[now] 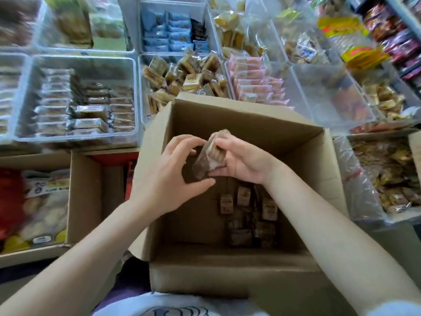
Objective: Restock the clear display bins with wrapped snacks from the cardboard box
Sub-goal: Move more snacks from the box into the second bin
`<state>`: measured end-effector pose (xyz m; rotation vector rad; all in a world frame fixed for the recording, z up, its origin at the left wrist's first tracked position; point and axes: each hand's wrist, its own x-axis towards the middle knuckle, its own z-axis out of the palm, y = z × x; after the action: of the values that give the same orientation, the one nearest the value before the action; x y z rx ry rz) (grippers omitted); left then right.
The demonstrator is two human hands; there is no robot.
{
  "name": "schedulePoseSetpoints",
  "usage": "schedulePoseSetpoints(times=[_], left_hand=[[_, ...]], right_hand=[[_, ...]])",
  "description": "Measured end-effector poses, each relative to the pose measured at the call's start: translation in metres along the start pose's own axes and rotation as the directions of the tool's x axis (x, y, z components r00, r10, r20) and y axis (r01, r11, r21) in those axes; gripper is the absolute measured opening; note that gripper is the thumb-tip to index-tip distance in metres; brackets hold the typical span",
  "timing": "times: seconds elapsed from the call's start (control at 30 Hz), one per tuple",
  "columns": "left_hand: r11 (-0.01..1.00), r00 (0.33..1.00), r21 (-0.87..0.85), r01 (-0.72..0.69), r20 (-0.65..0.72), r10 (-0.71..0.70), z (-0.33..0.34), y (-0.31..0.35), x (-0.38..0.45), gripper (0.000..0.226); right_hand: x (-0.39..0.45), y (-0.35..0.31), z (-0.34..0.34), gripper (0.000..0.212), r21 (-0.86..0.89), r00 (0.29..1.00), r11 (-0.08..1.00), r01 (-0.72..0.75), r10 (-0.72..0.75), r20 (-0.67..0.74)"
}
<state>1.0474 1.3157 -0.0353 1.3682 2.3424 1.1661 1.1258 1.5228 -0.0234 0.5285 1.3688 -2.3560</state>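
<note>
I have both hands, left [168, 176] and right [241, 163], clamped on a snack stack [208, 156] at frame centre above the box [250, 124], steadying it for a bin [145, 106].

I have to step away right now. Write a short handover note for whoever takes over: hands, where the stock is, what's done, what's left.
Left hand and right hand: both grip one wrapped snack stack, held up over the open cardboard box.
Stock: a small batch of brown wrapped snacks lies on the box floor, toward its right side; most of the floor is bare.
Bins: the clear bin of similar brown snacks sits just beyond the box's far edge and looks nearly full.
Done: box mostly emptied.
Left: likely place the held stack in a bin, then move the remaining snacks from the box.
</note>
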Motion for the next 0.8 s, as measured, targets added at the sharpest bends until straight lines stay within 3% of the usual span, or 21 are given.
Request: schedulePoseSetpoints(times=[0.07,0.17,0.3,0.37,0.47,0.57,0.67,0.73,0.8], left_hand=[[0.987,0.985,-0.154,0.052,-0.152,-0.076,-0.014,-0.003,0.002,0.051],[0.89,0.929,-0.443,0.106,-0.276,-0.248,-0.05,-0.016,0.009,0.037],[0.646,0.865,-0.705,0.292,-0.092,-0.492,-0.105,-0.064,0.014,0.006],[0.507,0.837,-0.783,0.359,0.031,-0.546,-0.132,-0.098,0.012,0.007],[0.396,0.82,-0.816,0.422,0.158,-0.55,-0.162,-0.151,0.008,0.018],[0.419,0.824,-0.786,0.454,0.192,-0.534,-0.177,-0.197,0.006,0.021],[0.602,0.811,-0.637,0.482,0.063,-0.582,-0.181,-0.246,0.005,0.022],[0.78,0.818,-0.329,0.532,-0.039,-0.574,-0.182,-0.281,0.001,0.034],[0.854,0.856,0.062,0.516,-0.039,-0.515,-0.18,-0.315,-0.005,0.051]], right_hand=[[0.006,-0.015,0.029,0.038,0.104,0.994,0.994,0.03,-0.041,0.099],[0.024,-0.038,0.061,0.049,-0.025,1.0,1.0,-0.002,0.002,0.01],[0.059,-0.062,0.099,0.034,-0.372,0.973,0.927,-0.036,-0.053,-0.226],[0.092,-0.065,0.125,0.031,-0.503,0.957,0.864,-0.007,-0.139,-0.253],[0.151,-0.058,0.166,0.032,-0.648,0.973,0.759,-0.058,-0.102,-0.206],[0.206,-0.046,0.187,0.023,-0.698,0.978,0.714,-0.054,-0.102,-0.181],[0.252,-0.041,0.187,0.016,-0.74,0.934,0.669,-0.071,-0.216,-0.284],[0.281,-0.04,0.178,0.023,-0.799,0.876,0.59,-0.114,-0.32,-0.361],[0.309,-0.041,0.169,0.032,-0.866,0.823,0.467,-0.178,-0.412,-0.391]])
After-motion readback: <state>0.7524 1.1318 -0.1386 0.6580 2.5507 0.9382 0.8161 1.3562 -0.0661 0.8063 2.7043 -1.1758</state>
